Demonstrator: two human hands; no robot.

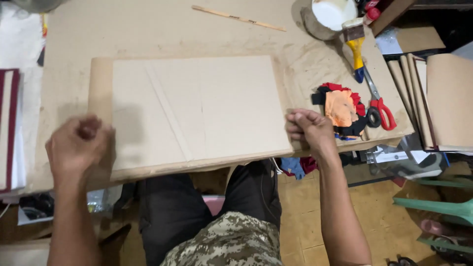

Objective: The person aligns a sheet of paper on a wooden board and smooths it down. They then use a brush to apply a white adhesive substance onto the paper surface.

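flat cardboard sheet (197, 111) lies on brown paper at the counter (148, 29) front edge | left hand (79, 145) fisted, pressing its left flap | right hand (308, 128) curled tight, pinching its right edge | beside: cloth scraps (340, 109), red-handled scissors (380, 106), yellow-handled brush (355, 44), wooden stick (239, 18)

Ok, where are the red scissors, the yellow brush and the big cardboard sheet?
Red-handled scissors (380, 109), head view, on the red handles.
Yellow-handled paintbrush (355, 48), head view, on the yellow handle.
Flat brown cardboard sheet (231, 108), head view, on its bare middle.
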